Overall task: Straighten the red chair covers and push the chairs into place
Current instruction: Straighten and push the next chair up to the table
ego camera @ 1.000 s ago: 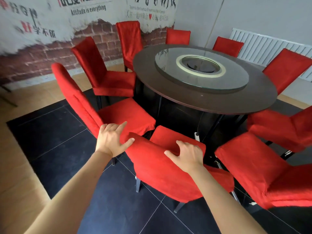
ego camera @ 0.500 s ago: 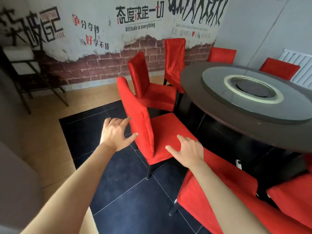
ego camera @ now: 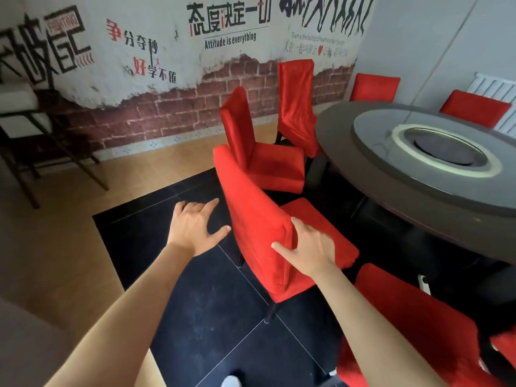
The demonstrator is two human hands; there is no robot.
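Round tabletop (ego camera: 349, 141) now off to the right; view has swung left since a second ago, away from the first chair (ego camera: 413, 325), which sits low right, pushed toward the table. Next chair (ego camera: 259, 227) stands angled, well out from the edge, its cover seam bunched at the near back corner. Right hand (ego camera: 310, 250) has shifted onto that corner, fingers curled over the top edge, thumb pressing the cloth. Left hand (ego camera: 195, 224) hovers just beside the back, fingers spread, holding nothing. Likely one chair done, this one starting: cover first, push after.
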